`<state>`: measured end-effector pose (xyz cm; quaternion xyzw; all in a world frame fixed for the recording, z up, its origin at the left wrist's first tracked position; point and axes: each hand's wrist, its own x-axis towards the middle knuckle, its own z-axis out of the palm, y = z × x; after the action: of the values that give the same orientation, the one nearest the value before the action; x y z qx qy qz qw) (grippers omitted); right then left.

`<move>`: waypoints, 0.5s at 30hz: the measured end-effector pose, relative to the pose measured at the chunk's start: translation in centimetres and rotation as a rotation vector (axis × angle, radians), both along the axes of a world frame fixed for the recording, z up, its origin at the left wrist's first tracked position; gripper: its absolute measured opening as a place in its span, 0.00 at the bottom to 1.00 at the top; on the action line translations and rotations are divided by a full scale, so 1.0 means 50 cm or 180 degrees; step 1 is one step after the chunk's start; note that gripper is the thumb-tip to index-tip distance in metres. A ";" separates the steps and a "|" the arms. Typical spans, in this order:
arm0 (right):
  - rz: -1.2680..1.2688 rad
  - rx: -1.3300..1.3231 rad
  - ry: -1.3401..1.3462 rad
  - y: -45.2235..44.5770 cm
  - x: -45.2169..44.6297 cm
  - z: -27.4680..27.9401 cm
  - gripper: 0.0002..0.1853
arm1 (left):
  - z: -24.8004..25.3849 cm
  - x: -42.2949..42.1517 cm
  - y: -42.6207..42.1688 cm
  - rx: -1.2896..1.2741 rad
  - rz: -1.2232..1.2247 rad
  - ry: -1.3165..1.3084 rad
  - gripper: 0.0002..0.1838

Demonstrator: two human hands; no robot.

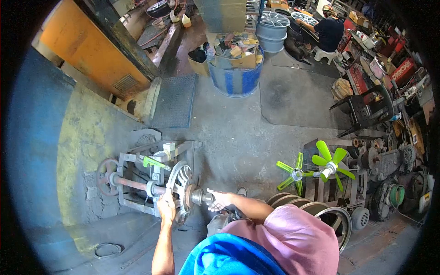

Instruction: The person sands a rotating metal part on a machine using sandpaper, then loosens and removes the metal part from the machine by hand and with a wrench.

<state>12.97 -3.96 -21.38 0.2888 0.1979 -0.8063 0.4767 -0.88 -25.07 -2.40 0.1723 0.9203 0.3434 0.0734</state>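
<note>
An alloy wheel (182,173) is mounted upright on the shaft (133,184) of a metal stand (133,201). My left hand (167,205) is closed at the wheel's near-left edge; part of its fingers is hidden. To the right of the wheel, a round metal hub piece (197,196) sits at the shaft's end. My right hand (221,200) is beside that end, thumb and fingers apart; whether it touches the metal I cannot tell. A bright green bracket (155,162) is on top of the stand, left of the wheel.
A red-brown handwheel (107,177) is at the shaft's left end. Green fan blades (331,166) stand at right, above several wheel rims (337,222). A blue drum (235,82) and a black chair (372,107) stand farther off. Another person (329,34) sits at the back right.
</note>
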 end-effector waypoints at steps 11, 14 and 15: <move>-0.0598 0.4138 0.3103 -0.024 0.017 0.077 0.29 | -0.014 -0.003 -0.018 -0.0031 -0.0232 0.0140 0.23; -0.0444 0.3940 0.3020 0.005 0.019 0.151 0.34 | -0.046 -0.016 -0.038 -0.0124 -0.0341 0.0229 0.23; -0.0300 0.3797 0.2084 -0.008 0.013 0.126 0.40 | -0.013 -0.006 -0.014 -0.0048 -0.0210 0.0048 0.24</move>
<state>13.61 -4.35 -15.07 0.2517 0.7298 -0.6250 0.1159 -1.17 -25.76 -3.07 0.2046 0.9172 0.3326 0.0790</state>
